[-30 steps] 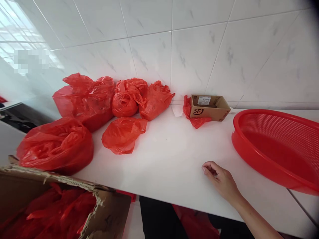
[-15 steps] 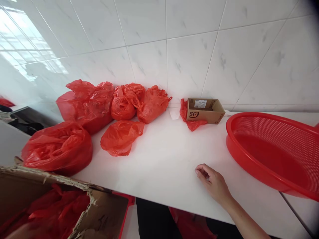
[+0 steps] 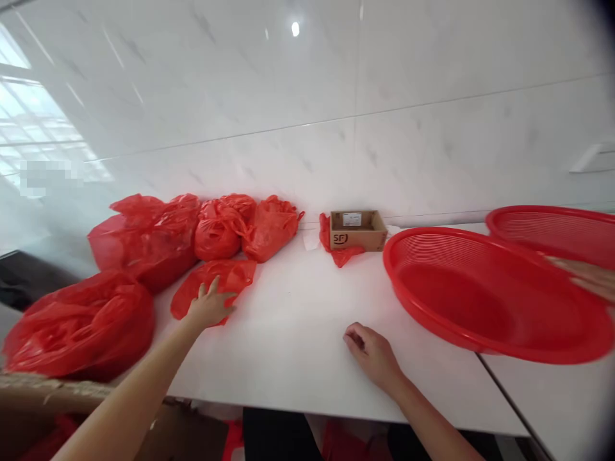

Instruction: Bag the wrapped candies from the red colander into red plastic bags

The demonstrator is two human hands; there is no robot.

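Tiled wall [image 3: 240,89] backs a white counter [image 3: 288,371], probably propping stuffed red bags [image 3: 158,246]. Left-centre, a flat red bag [image 3: 235,275] lies below the left hand [image 3: 210,309], fingers spread; the right hand [image 3: 372,355] has curled fingers, nothing visible inside.

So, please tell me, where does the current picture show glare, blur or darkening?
Head view: pale window-like glare on the wall at left, and a small bright spot near the top; head view: another person's hand at right is blurred, while the wearer's left hand looks clearer; head view: the upper right corner is dark.
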